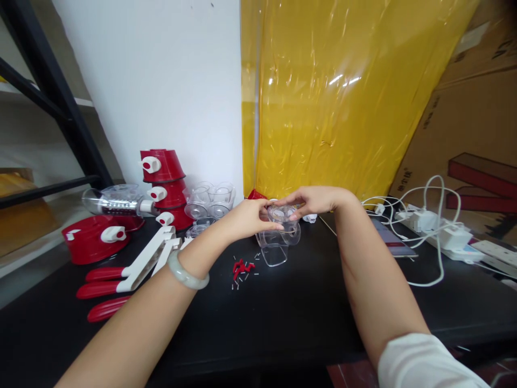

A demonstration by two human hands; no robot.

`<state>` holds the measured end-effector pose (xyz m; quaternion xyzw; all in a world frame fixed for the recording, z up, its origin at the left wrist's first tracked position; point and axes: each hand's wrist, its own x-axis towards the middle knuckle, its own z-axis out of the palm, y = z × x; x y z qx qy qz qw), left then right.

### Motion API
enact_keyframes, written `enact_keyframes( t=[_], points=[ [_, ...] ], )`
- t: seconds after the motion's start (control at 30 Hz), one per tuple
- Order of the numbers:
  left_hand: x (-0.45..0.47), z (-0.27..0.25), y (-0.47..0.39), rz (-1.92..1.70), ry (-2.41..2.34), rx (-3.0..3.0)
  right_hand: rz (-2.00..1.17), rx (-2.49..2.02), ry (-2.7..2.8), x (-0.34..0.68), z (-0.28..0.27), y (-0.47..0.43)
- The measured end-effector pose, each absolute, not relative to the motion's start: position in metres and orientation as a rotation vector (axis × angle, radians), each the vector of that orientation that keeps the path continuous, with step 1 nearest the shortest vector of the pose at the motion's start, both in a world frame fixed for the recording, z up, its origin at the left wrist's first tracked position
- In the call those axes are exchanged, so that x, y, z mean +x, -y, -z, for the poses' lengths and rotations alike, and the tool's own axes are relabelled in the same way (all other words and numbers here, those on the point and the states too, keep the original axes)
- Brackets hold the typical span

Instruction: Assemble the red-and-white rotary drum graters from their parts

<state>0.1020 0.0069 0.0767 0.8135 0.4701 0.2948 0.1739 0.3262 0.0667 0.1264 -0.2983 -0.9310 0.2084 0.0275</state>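
Over the back middle of the black table, my left hand (251, 220) grips the near-left side of a round clear plastic part (281, 213), thumb toward me. From the right, my right hand (317, 201) has its fingers bent over the same part's rim. Directly below it is a clear plastic housing (274, 254) with a spout-like front; I cannot tell whether the two are joined. Small red plastic pieces (241, 267) and several thin metal pins or screws (246, 278) lie just in front, to the left.
At left stand stacked red bases (173, 189) with white knobs, a wide red base (86, 242), clear plastic parts (210, 198) and white levers with red grips (105, 290). White cables (438, 215), a power strip (452, 249) and a tablet (390, 240) lie right. A yellow sheet (323, 118) hangs behind.
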Motion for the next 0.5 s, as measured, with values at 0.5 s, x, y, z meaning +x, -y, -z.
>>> enact_keyframes(
  t=[0.5],
  points=[
    [0.1,-0.0763,-0.0081,-0.839,-1.261,2.361,-0.497,-1.078,2.887,0.3222,-0.1324,-0.0575]
  ],
)
